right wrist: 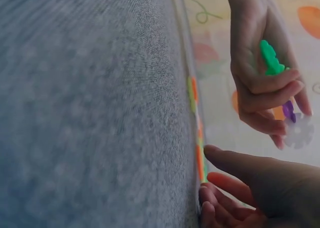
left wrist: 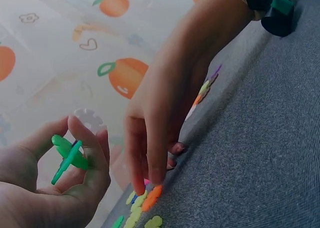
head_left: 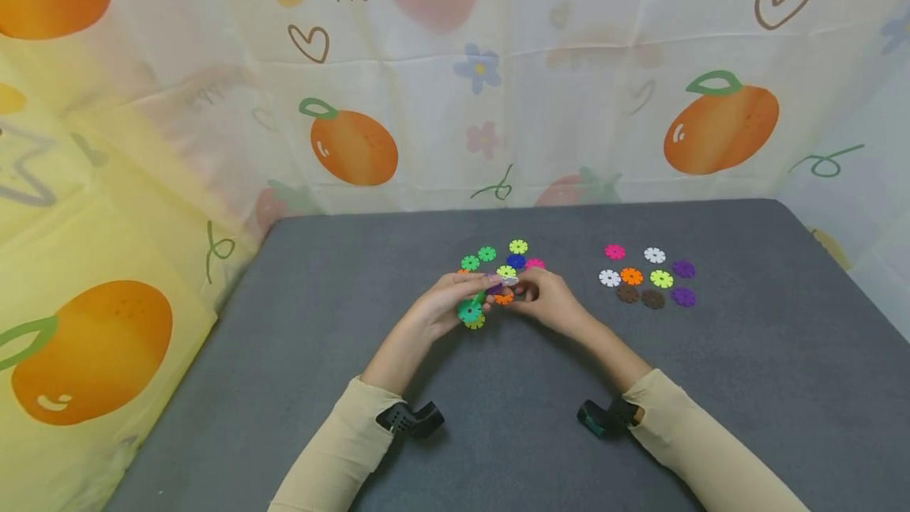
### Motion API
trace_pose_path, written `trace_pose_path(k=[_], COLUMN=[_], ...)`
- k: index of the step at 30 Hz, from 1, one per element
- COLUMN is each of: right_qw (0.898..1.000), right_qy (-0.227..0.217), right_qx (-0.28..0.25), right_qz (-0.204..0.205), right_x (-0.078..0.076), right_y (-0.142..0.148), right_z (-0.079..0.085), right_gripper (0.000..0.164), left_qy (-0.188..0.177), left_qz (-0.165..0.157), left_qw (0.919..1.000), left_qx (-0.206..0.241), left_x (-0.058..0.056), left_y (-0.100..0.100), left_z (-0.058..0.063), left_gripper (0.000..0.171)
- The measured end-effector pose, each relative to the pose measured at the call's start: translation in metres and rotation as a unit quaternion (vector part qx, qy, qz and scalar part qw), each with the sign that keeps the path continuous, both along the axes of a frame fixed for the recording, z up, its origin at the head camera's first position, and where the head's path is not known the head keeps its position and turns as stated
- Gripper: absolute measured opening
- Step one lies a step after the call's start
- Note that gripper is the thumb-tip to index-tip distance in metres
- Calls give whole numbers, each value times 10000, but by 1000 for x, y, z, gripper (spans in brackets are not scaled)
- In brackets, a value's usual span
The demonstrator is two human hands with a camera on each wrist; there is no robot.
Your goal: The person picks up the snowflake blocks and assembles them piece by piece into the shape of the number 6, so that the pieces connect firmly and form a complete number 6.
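Observation:
My left hand (head_left: 449, 300) pinches a small joined cluster of notched plastic discs, raised off the table. In it, green discs (left wrist: 71, 154), a purple disc (right wrist: 289, 111) and a white disc (right wrist: 301, 132) show; the fingers hide part of it. My right hand (head_left: 553, 303) is low over the near pile of loose discs, thumb and fingers apart in the right wrist view. In the left wrist view its fingertips are beside an orange disc (left wrist: 152, 198), and I cannot tell whether they touch it. Nothing shows in its grasp.
Around the hands lie loose discs, among them green (head_left: 486, 254), yellow (head_left: 518, 246), blue (head_left: 516, 261) and pink ones. A second group, with a purple disc (head_left: 684, 269) and a brown disc (head_left: 652, 299), lies further right on the grey table (head_left: 320, 338). A printed curtain (head_left: 426, 62) hangs behind.

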State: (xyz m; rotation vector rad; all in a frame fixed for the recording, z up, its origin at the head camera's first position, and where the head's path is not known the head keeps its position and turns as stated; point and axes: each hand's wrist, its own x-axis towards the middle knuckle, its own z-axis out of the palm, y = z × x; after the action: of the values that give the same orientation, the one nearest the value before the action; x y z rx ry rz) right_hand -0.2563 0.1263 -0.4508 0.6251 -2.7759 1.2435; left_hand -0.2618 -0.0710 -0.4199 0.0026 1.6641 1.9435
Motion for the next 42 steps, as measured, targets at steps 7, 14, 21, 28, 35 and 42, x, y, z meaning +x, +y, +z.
trace_pose_path(k=[7, 14, 21, 28, 35, 42], right_qw=[9991, 9997, 9987, 9848, 9545, 9335], right_qy=[69, 44, -282, -1088, -1659, -2008], right_qx=[335, 197, -401, -1335, -2429, -2923], right_qz=[253, 149, -111, -233, -484, -528], right_x=[2, 6, 11, 18, 24, 27], right_y=[-5, -5, -1, 8, 16, 22], right_z=[2, 0, -1, 5, 26, 39], right_gripper=[24, 26, 23, 17, 25, 34], left_qy=[-92, -75, -126, -357, -463, -432], left_qz=[102, -44, -91, -2, -31, -43], left_qw=[9998, 10000, 9998, 9992, 9984, 9986], left_qx=[-116, -8, 93, 171, 316, 303], left_x=[1, 2, 1, 1, 2, 2], left_y=[0, 0, 0, 1, 3, 3], left_z=[2, 2, 1, 4, 9, 11], left_gripper=[33, 33, 20, 19, 24, 22])
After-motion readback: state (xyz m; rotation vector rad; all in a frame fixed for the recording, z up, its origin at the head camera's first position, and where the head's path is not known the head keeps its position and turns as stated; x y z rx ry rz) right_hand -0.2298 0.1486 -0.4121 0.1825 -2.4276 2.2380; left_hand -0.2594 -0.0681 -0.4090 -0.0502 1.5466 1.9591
